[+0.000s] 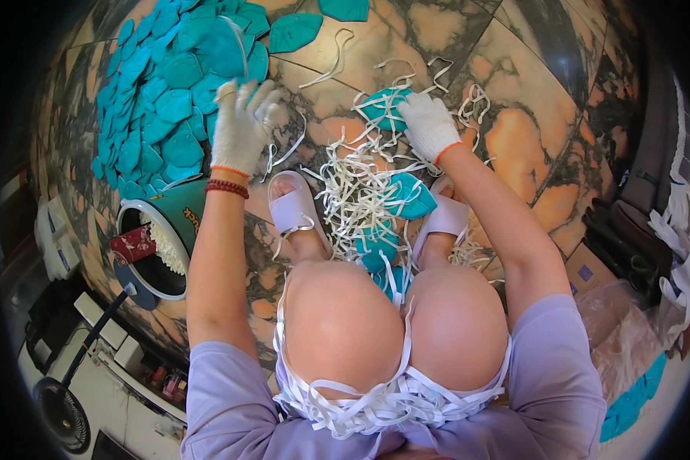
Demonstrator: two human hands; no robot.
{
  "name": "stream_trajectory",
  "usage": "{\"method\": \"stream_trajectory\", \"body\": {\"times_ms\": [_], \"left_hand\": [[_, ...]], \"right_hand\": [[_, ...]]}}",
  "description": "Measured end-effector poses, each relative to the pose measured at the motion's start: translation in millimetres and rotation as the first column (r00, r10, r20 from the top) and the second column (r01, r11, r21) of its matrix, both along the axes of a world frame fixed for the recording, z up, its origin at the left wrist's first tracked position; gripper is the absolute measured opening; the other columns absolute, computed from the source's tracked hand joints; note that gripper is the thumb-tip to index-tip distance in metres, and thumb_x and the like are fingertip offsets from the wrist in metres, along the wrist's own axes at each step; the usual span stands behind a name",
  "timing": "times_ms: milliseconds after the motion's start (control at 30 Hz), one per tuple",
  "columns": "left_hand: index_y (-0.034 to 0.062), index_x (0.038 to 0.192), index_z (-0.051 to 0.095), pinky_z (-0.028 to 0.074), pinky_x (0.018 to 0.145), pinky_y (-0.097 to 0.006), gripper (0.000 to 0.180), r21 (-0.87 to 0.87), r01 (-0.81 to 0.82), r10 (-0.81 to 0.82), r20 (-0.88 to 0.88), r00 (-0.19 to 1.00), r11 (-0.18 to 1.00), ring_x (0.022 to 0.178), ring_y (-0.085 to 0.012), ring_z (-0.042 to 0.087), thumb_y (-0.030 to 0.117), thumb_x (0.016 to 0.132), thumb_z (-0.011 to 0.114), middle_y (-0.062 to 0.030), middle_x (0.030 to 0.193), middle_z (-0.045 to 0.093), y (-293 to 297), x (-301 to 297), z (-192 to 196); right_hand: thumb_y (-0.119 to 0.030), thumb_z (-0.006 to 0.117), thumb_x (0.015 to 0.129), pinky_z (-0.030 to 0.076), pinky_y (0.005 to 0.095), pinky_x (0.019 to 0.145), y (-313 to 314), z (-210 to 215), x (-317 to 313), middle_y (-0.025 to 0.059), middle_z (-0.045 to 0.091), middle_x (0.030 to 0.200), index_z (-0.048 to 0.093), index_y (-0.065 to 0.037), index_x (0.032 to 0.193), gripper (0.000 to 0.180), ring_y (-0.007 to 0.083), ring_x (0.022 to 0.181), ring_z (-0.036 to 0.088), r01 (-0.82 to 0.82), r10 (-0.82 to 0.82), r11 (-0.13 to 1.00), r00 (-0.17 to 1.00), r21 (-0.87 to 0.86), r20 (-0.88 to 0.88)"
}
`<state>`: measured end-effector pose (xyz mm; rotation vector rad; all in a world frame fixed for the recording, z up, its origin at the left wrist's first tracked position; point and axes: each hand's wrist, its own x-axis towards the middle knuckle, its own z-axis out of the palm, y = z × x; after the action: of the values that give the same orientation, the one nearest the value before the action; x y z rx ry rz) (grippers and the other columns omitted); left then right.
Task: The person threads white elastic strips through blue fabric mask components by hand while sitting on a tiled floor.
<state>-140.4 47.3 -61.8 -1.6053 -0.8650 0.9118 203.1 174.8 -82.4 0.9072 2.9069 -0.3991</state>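
Observation:
My left hand (pixel 243 126), in a white knit glove, reaches toward the big heap of teal face masks (pixel 165 100) at the upper left and touches a mask at its edge. White strips hang by that hand. My right hand (pixel 429 123), also gloved, grips a teal mask (pixel 381 107) lying on a tangle of white elastic strips (pixel 356 192) in front of my feet. More teal masks (pixel 410 198) lie in the tangle between my white sandals (pixel 291 207). A bundle of white strips (pixel 383 402) lies across my lap.
A green bucket (pixel 178 218) tipped on its side with white strips inside lies at the left. The floor is marbled tile (pixel 514 146). A fan (pixel 61 410) stands at the lower left. Cardboard boxes and plastic bags (pixel 621 322) sit at the right.

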Motion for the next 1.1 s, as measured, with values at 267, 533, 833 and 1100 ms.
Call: {"method": "stream_trajectory", "body": {"times_ms": [267, 533, 833, 1100], "left_hand": [[-0.0014, 0.131, 0.051, 0.045, 0.097, -0.039, 0.066, -0.733, -0.225, 0.492, 0.619, -0.612, 0.643, 0.120, -0.0340, 0.054, 0.040, 0.083, 0.067, -0.0217, 0.132, 0.053, 79.3, 94.9, -16.7], [0.0124, 0.113, 0.064, 0.050, 0.091, -0.046, 0.038, -0.898, 0.070, 0.901, 0.429, -0.066, 0.434, 0.108, -0.0325, 0.060, 0.031, 0.080, 0.067, -0.0153, 0.116, 0.061, 42.5, 153.5, -24.4], [0.0110, 0.116, 0.060, 0.047, 0.095, -0.040, 0.060, -0.439, 0.212, 0.481, 0.707, -0.518, 0.873, 0.116, -0.0314, 0.054, 0.022, 0.062, 0.084, -0.0111, 0.121, 0.060, 14.6, 181.6, 58.5], [0.0032, 0.114, 0.059, 0.049, 0.083, -0.030, 0.036, -0.781, 0.104, 0.463, 0.253, -0.849, 0.616, 0.091, -0.0159, 0.063, 0.012, 0.080, 0.067, -0.0106, 0.096, 0.066, -13.6, 166.7, 53.8]], "right_hand": [[-0.008, 0.054, 0.085, 0.047, 0.0386, 0.077, 5.9, -25.5, 0.0, 0.0105, 0.058, 0.101, 0.055, -0.009, 0.108, 0.023, 0.0265, 0.093, 0.059, -0.085, 0.067, 0.986, 0.990, 0.145, 0.126], [-0.020, 0.064, 0.080, 0.050, 0.0430, 0.081, 8.2, 4.4, 42.6, 0.0117, 0.056, 0.112, 0.061, -0.009, 0.102, 0.025, 0.0344, 0.097, 0.060, 0.424, -0.479, 0.854, 0.867, -0.302, -0.138], [-0.026, 0.069, 0.077, 0.049, 0.0376, 0.087, -34.1, 50.5, 82.4, 0.0179, 0.062, 0.103, 0.063, -0.002, 0.107, 0.039, 0.0319, 0.098, 0.062, 0.210, -0.355, 0.664, 0.933, -0.717, -0.056], [-0.024, 0.071, 0.074, 0.051, 0.0389, 0.084, -74.1, 32.2, 95.0, 0.0152, 0.061, 0.105, 0.066, -0.007, 0.100, 0.031, 0.0301, 0.097, 0.062, 0.682, -0.740, 0.516, 0.660, -0.518, 0.133]]}}
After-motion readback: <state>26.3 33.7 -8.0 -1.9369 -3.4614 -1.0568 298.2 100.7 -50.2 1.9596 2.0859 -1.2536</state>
